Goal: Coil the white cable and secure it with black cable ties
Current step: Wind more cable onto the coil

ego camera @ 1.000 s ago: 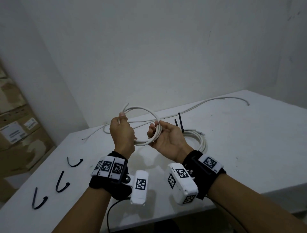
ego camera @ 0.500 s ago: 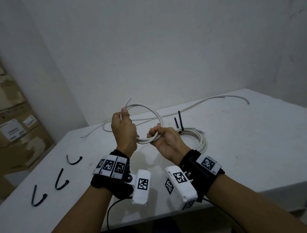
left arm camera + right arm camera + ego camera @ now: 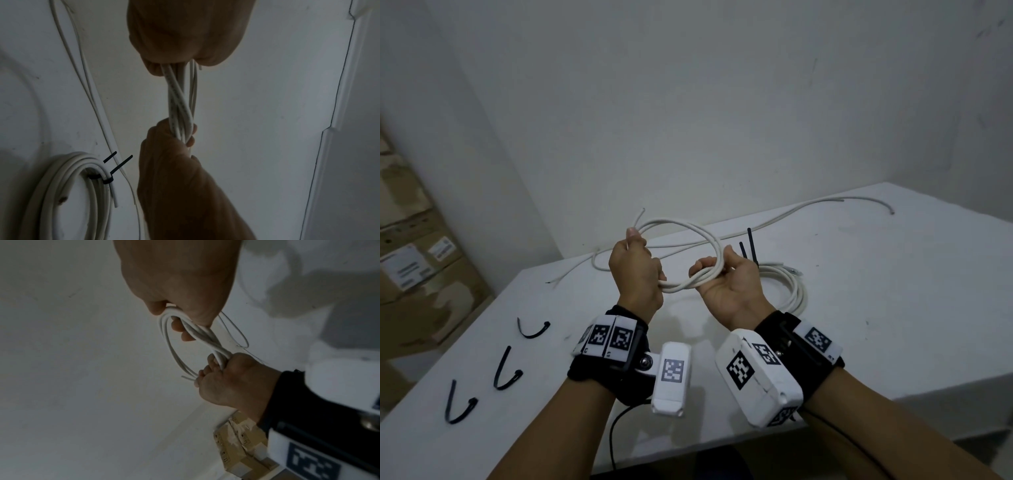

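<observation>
Both hands hold a small coil of white cable (image 3: pixel 697 233) in the air above the table. My left hand (image 3: pixel 637 267) grips the coil's left side, thumb up, and a short cable end sticks out above it. My right hand (image 3: pixel 717 274), palm up, has its fingers curled round the right side. In the left wrist view the strands (image 3: pixel 180 100) run twisted between the two fists. In the right wrist view the loop (image 3: pixel 170 340) bows out to the left. Three loose black cable ties (image 3: pixel 532 330) (image 3: pixel 505 371) (image 3: pixel 457 406) lie on the table's left part.
Behind my right hand a second white coil (image 3: pixel 796 287) lies on the white table (image 3: pixel 893 291), bound with black ties (image 3: pixel 751 245) whose tails stand up. A long loose white cable (image 3: pixel 808 207) runs along the back near the wall. Cardboard boxes (image 3: pixel 417 274) stand beyond the left edge.
My right hand has closed round the coil's right side and turned more palm up. The round loop has been drawn into a flatter, twisted bundle between the hands.
</observation>
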A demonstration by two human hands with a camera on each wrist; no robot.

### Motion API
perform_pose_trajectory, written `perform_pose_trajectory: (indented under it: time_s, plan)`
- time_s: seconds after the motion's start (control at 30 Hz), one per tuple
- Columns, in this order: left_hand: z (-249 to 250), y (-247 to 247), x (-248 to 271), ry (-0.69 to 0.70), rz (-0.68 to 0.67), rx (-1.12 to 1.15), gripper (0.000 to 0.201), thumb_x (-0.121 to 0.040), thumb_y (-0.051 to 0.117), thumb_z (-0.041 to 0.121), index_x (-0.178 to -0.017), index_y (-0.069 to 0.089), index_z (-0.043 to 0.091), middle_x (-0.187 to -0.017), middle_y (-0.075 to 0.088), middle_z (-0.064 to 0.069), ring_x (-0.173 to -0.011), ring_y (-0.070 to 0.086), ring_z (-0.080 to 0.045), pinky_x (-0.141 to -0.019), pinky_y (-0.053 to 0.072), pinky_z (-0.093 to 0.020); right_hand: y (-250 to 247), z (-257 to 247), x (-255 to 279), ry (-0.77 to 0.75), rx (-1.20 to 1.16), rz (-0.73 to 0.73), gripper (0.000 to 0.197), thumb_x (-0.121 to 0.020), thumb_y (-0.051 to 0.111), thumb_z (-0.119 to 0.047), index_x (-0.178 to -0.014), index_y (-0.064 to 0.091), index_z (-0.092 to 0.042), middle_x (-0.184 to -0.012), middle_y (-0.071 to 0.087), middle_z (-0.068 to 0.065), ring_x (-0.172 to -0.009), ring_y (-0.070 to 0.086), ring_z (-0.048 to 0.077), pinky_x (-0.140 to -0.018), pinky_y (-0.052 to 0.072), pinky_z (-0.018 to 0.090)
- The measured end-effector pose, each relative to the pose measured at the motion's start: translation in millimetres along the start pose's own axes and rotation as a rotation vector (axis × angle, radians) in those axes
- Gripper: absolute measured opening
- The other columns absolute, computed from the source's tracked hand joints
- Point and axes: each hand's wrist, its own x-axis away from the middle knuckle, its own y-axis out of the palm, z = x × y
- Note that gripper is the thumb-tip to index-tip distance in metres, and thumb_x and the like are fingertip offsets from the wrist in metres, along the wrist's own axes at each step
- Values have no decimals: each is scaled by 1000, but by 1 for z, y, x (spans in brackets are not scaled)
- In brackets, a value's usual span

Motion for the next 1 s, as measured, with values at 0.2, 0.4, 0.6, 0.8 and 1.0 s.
perform_pose_trajectory:
  time_s: [0.2,0.4,0.6,0.8,1.0]
  plan:
    - [6,-4,-5,32,-79,-91,32,-102,41,36,-78,45,14,-60,33,2,-32,26,-7,-33,25,-16,-9,-6,-2,-180,617,-35,27,-98,46,-34,-98,54,-8,-80,59,5,-78,60,18,-74,50,32]
    - [15,-10,-10,81,-263,-371,32,-99,48,37,-78,50,12,-57,36,2,-32,27,-8,-35,25,-17,-10,-22,-5,-744,1129,-42,13,-92,58,-28,-98,50,-19,-96,57,-5,-92,54,14,-76,42,19]
    - [23,-18,-4,84,-507,-590,25,-91,51,24,-81,60,3,-49,34,3,-38,23,-13,-39,20,-21,18,-37,-7,-973,2042,-459,48,-90,61,-29,-133,43,-14,-130,52,3,-118,48,17,-99,41,29]
    - [28,-21,-5,48,-495,-541,22,-88,50,15,-86,64,-3,-47,32,3,-39,21,-13,-41,18,-21,20,-23,-18,-783,2434,-468,24,-99,43,-23,-118,44,-7,-105,60,13,-83,52,26,-63,37,31]
    - [32,-32,-13,-61,-508,-419,27,-88,60,15,-106,63,-5,-50,40,4,-42,28,-12,-40,23,-19,17,-11,-21,-950,2426,-390,18,-102,32,-18,-104,46,-6,-80,53,9,-68,46,27,-55,28,31]
